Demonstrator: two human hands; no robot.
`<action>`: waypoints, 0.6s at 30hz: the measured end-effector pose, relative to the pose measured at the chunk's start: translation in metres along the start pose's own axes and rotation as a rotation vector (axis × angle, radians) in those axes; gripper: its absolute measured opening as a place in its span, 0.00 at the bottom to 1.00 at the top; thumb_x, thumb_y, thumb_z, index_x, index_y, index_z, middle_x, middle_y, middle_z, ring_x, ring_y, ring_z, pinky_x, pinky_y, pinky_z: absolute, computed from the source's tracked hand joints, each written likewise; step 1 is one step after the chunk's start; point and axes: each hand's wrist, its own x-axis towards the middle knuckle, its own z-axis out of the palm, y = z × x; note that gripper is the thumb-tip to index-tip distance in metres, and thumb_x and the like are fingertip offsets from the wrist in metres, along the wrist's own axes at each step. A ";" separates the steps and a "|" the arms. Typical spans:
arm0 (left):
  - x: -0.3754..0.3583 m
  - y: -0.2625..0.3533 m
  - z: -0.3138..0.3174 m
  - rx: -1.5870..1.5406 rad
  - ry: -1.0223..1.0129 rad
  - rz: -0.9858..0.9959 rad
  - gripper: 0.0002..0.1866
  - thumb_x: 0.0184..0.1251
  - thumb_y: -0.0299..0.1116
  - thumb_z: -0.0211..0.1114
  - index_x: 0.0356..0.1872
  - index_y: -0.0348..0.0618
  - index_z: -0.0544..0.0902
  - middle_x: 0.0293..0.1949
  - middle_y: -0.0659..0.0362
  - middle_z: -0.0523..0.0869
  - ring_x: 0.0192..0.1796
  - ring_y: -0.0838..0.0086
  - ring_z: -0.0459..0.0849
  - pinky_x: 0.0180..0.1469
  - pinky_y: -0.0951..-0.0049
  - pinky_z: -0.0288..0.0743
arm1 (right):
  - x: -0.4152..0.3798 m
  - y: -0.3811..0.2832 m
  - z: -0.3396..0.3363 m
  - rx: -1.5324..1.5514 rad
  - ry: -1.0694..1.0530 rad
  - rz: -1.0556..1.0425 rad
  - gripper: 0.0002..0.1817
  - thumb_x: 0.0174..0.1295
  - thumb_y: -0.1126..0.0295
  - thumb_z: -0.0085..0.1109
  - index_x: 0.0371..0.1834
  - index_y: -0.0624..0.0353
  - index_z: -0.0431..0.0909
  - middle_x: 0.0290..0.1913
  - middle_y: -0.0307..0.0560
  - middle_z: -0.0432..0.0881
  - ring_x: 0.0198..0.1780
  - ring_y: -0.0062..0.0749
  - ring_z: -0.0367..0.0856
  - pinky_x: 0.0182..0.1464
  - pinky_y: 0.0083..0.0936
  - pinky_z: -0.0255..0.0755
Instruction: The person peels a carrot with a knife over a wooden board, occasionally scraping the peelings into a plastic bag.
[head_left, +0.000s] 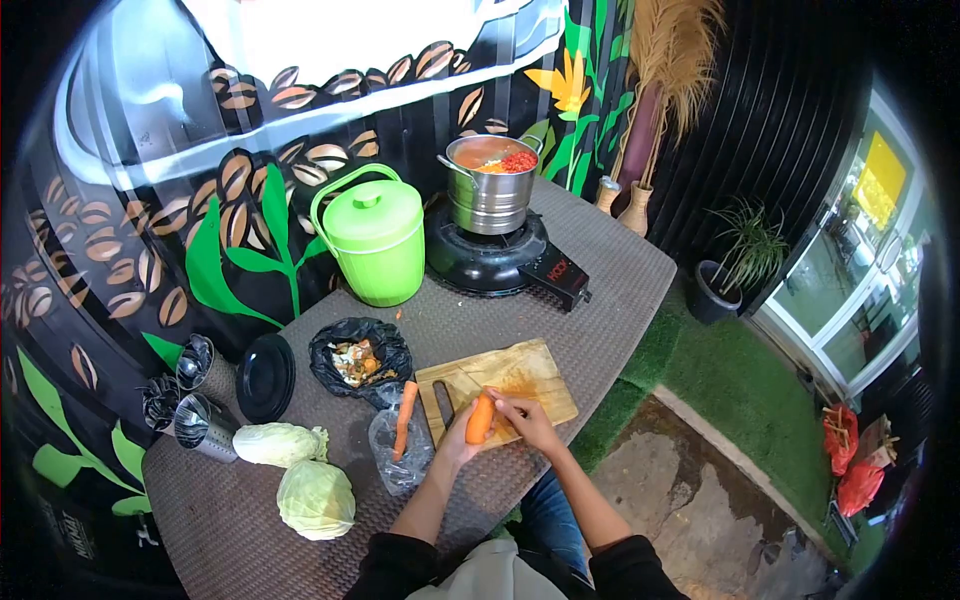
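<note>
An orange carrot (480, 418) is in my left hand (463, 440), whose fingers are wrapped round it. My right hand (527, 420) is closed at the right side of the carrot, near its upper end. What its fingers hold, if anything, is too small to make out. Both hands are over a wooden cutting board (545, 388) with a handle slot and an orange stain. A second carrot (404, 420) lies left of the board, on a clear plastic bag (388, 465). Behind that bag, a black plastic bag (320, 350) stands open with peelings and scraps inside.
A napa cabbage (275, 443) and a round cabbage (315, 500) lie on the woven-top table (240, 530). Metal cutlery holders (205, 430) and a black lid (266, 378) are at left. Behind stand a green lidded bucket (375, 240) and a steel pot (490, 200) on a portable stove (485, 255).
</note>
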 end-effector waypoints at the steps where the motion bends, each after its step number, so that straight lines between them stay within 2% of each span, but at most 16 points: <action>1: 0.001 -0.001 0.001 -0.001 -0.003 -0.001 0.18 0.77 0.46 0.47 0.57 0.46 0.72 0.43 0.60 0.79 0.39 0.78 0.78 0.30 0.79 0.71 | 0.005 -0.006 -0.011 0.149 -0.144 0.303 0.17 0.70 0.53 0.53 0.42 0.56 0.82 0.28 0.37 0.82 0.20 0.22 0.74 0.23 0.21 0.67; 2: 0.001 -0.001 0.002 -0.020 0.006 0.009 0.18 0.77 0.47 0.47 0.56 0.46 0.72 0.42 0.59 0.79 0.38 0.78 0.78 0.30 0.80 0.71 | 0.009 -0.013 -0.018 0.299 -0.289 0.606 0.20 0.71 0.52 0.51 0.35 0.58 0.81 0.23 0.34 0.78 0.16 0.16 0.67 0.19 0.18 0.62; 3: 0.001 -0.001 0.002 -0.038 0.017 0.020 0.19 0.77 0.48 0.47 0.55 0.46 0.72 0.42 0.59 0.79 0.37 0.78 0.78 0.29 0.80 0.70 | 0.013 -0.027 -0.020 0.299 -0.291 0.605 0.20 0.71 0.52 0.51 0.35 0.58 0.81 0.23 0.34 0.78 0.16 0.16 0.67 0.19 0.18 0.62; 5: 0.002 -0.003 -0.003 -0.060 -0.004 0.018 0.19 0.77 0.49 0.47 0.55 0.46 0.73 0.41 0.60 0.79 0.37 0.78 0.78 0.29 0.80 0.69 | 0.020 -0.056 -0.022 0.715 -0.237 0.933 0.19 0.72 0.51 0.48 0.30 0.53 0.72 0.18 0.31 0.66 0.13 0.13 0.56 0.15 0.14 0.50; 6: 0.002 -0.003 -0.006 -0.082 -0.026 0.014 0.19 0.76 0.50 0.47 0.54 0.47 0.73 0.40 0.60 0.79 0.36 0.77 0.78 0.28 0.80 0.69 | 0.021 -0.055 -0.019 0.715 -0.242 0.930 0.19 0.72 0.51 0.48 0.30 0.53 0.72 0.18 0.31 0.66 0.13 0.13 0.56 0.15 0.14 0.50; 8: 0.003 -0.005 -0.009 -0.102 0.000 0.032 0.19 0.76 0.50 0.48 0.53 0.48 0.74 0.39 0.60 0.80 0.36 0.77 0.78 0.30 0.78 0.68 | 0.028 -0.053 -0.009 0.725 -0.276 0.927 0.17 0.73 0.52 0.46 0.37 0.54 0.71 0.19 0.32 0.67 0.11 0.13 0.55 0.13 0.15 0.47; 9: 0.004 -0.006 -0.012 -0.124 0.027 0.043 0.19 0.75 0.51 0.49 0.51 0.49 0.75 0.37 0.61 0.81 0.36 0.77 0.77 0.31 0.77 0.68 | 0.035 -0.060 0.000 0.636 -0.295 0.897 0.19 0.73 0.51 0.47 0.32 0.54 0.70 0.17 0.31 0.65 0.11 0.12 0.54 0.12 0.15 0.46; 10: 0.005 -0.007 -0.015 -0.121 0.032 0.051 0.19 0.75 0.51 0.49 0.51 0.49 0.75 0.37 0.61 0.81 0.36 0.77 0.77 0.31 0.77 0.68 | 0.043 -0.062 0.010 0.640 -0.304 0.895 0.19 0.73 0.51 0.47 0.32 0.54 0.70 0.17 0.31 0.65 0.11 0.12 0.54 0.12 0.15 0.46; 12: 0.008 -0.009 -0.021 -0.262 -0.070 0.110 0.18 0.74 0.52 0.49 0.48 0.50 0.77 0.35 0.62 0.81 0.36 0.76 0.78 0.30 0.76 0.68 | 0.061 -0.066 0.035 0.350 -0.398 0.720 0.21 0.72 0.50 0.47 0.26 0.54 0.69 0.15 0.31 0.63 0.11 0.12 0.54 0.12 0.16 0.45; 13: 0.006 -0.010 -0.022 -0.302 0.110 0.059 0.17 0.74 0.51 0.50 0.46 0.51 0.77 0.36 0.62 0.82 0.34 0.75 0.78 0.29 0.75 0.67 | 0.074 -0.074 0.051 0.387 -0.391 0.690 0.24 0.72 0.50 0.47 0.22 0.53 0.67 0.14 0.30 0.62 0.11 0.13 0.54 0.11 0.17 0.45; 16: 0.005 -0.016 -0.028 -0.280 0.084 0.078 0.16 0.73 0.50 0.52 0.46 0.51 0.77 0.38 0.63 0.83 0.36 0.75 0.79 0.30 0.74 0.69 | 0.110 -0.085 0.101 0.406 -0.465 0.695 0.24 0.72 0.49 0.47 0.21 0.53 0.67 0.13 0.30 0.61 0.11 0.14 0.54 0.11 0.18 0.45; 17: 0.005 -0.017 -0.029 -0.263 0.207 0.037 0.15 0.72 0.48 0.54 0.47 0.50 0.77 0.41 0.62 0.83 0.40 0.76 0.80 0.33 0.74 0.72 | 0.120 -0.084 0.120 0.408 -0.484 0.691 0.24 0.72 0.49 0.47 0.21 0.53 0.67 0.13 0.30 0.61 0.11 0.14 0.54 0.11 0.18 0.45; 18: 0.004 -0.019 -0.029 -0.265 0.213 0.053 0.15 0.72 0.48 0.54 0.47 0.50 0.77 0.41 0.62 0.83 0.40 0.76 0.80 0.33 0.74 0.72 | 0.131 -0.078 0.139 0.374 -0.498 0.671 0.24 0.70 0.48 0.49 0.21 0.53 0.67 0.13 0.30 0.62 0.11 0.14 0.55 0.11 0.17 0.45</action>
